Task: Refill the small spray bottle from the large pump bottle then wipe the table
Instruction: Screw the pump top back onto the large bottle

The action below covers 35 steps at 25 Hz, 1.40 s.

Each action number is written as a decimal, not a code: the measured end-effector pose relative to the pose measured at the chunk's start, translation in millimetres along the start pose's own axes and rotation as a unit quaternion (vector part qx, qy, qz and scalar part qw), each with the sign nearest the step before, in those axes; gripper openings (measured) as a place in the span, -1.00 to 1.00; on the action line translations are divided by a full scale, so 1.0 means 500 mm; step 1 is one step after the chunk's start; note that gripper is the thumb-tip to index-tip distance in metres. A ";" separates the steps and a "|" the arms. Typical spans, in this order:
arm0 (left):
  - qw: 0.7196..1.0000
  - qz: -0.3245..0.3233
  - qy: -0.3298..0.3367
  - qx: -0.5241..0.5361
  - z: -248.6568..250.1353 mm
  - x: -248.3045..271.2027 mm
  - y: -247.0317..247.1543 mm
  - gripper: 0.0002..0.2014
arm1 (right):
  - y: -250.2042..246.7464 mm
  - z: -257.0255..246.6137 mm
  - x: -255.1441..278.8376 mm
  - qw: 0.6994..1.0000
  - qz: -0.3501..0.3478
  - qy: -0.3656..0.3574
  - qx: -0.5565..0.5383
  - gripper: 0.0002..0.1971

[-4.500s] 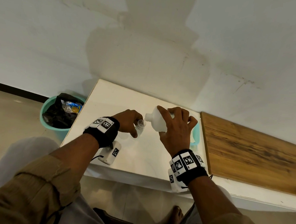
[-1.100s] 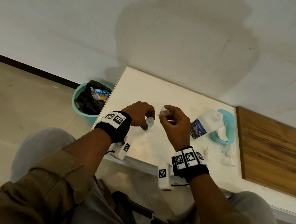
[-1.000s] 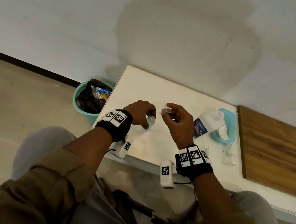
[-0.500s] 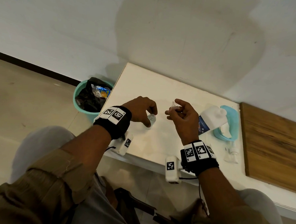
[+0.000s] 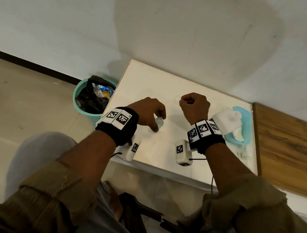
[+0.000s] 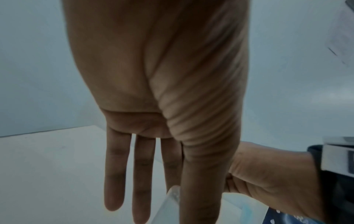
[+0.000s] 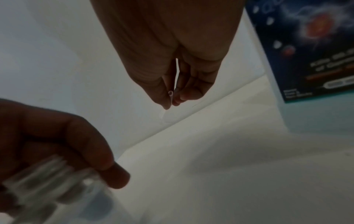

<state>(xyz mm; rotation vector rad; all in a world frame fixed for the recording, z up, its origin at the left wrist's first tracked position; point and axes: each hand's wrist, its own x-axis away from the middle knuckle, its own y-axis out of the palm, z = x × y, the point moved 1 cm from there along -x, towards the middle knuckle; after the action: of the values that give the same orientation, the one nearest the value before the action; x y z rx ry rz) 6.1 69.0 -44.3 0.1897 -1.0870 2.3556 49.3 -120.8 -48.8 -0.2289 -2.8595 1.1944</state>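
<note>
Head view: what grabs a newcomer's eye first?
The two hands over the white table: the left hand grips the small clear spray bottle, uncapped and upright, while the right hand is curled round a small clear piece. Next, the large white bottle at the table's right and the teal bin left of it.

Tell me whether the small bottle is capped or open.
Open: the small bottle shows a bare round mouth in the head view, held upright on the table by the left hand.
</note>
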 end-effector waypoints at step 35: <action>0.999 -0.029 -0.008 -0.018 0.013 0.003 -0.004 -0.51 | 0.080 -0.008 -0.175 0.972 -0.068 0.014 0.223 -0.58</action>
<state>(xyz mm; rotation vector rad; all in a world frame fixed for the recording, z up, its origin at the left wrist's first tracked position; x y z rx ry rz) 5.4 65.6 -37.9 0.2247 -1.1170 2.2847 141.2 -103.3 -72.4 -0.0330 -2.4447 1.7337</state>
